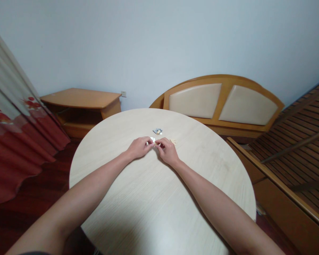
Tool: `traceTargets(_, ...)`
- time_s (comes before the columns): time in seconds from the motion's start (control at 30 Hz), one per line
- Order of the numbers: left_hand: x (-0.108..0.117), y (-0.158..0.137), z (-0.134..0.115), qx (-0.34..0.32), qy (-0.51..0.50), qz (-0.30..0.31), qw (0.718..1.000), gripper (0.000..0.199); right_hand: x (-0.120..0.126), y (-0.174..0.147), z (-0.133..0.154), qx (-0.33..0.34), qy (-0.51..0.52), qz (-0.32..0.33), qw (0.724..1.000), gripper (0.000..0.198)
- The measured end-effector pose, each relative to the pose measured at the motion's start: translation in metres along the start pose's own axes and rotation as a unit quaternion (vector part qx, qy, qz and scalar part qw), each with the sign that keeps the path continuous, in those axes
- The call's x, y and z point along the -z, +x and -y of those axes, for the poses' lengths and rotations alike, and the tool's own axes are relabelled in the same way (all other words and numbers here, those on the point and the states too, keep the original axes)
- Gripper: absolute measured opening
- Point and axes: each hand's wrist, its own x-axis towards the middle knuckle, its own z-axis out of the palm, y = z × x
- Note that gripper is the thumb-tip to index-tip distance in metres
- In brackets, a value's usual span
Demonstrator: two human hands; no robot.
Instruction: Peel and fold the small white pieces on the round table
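Note:
My left hand (141, 147) and my right hand (167, 150) meet over the round table, fingertips pinched together around something small and yellowish (154, 144), too small to name. A white piece (152, 139) shows just beyond the left fingertips. Past the hands lies a little pile of flat grey and yellowish pieces (157, 131). More pale yellow pieces (173, 141) lie beside the right hand, partly hidden by its fingers.
The pale round table (108, 191) fills the middle. Behind it stand a wooden cabinet (82, 98) at left and a padded headboard (195, 101) at right. A slatted wooden bed frame (295, 141) lies to the right, and a red and white curtain (21, 141) hangs at left.

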Motion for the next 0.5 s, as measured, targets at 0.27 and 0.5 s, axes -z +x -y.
traceTargets(0.27, 0.0000, -0.0010, 0.0000, -0.011, -0.019, -0.010, 1.000, 0.026, -0.0012, 0.0004, -0.0025, 0.010, -0.001, -0.009, 1.000, 0.013)
traceTargets(0.5, 0.0005, -0.0010, 0.0009, -0.025, -0.024, -0.022, 0.999, 0.025, -0.0001, 0.0008, 0.0001, -0.005, -0.009, 0.001, 1.000, 0.015)
